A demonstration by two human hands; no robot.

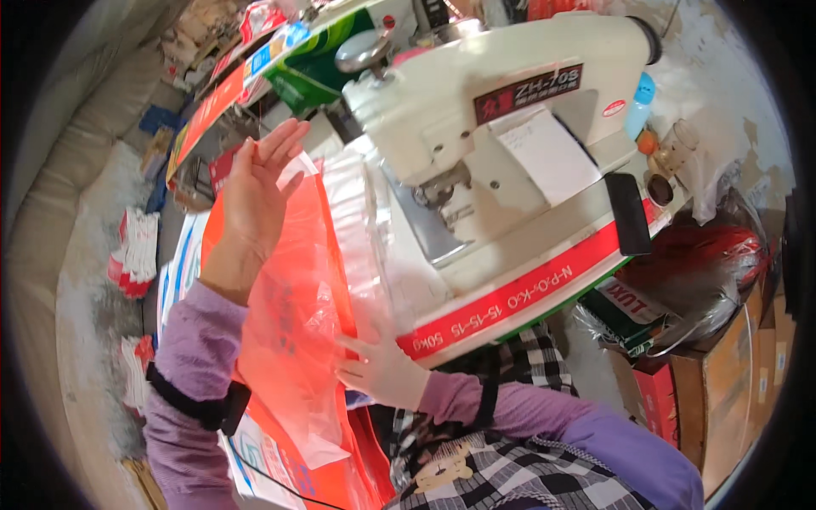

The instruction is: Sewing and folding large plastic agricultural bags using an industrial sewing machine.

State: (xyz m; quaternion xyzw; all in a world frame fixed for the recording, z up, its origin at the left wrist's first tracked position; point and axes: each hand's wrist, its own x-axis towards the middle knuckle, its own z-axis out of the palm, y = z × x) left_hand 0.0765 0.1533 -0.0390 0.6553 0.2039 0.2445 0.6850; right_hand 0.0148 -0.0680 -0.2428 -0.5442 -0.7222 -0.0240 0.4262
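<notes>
A red plastic bag (pixel 293 340) with a translucent film layer lies in front of me, left of a cream industrial sewing machine (pixel 501 110). My left hand (pixel 263 191) is over the bag's far end, with its fingers stretched out and the thumb apart. At the bag's near right edge is my right hand (pixel 382 370), fingers extended left and touching the edge. Clear plastic film (pixel 353 229) runs along the bag's right side towards the machine. Under the machine's head, the needle area (pixel 442 191) has no bag in it.
On the machine bed's right end lies a black phone (pixel 627 214). A white paper pad (pixel 544 153) rests against the machine. Cardboard boxes (pixel 714 382) and plastic-wrapped goods (pixel 697 272) stand at the right. Red-and-white bundles (pixel 134 253) lie at the left; a green package (pixel 306 72) stands behind.
</notes>
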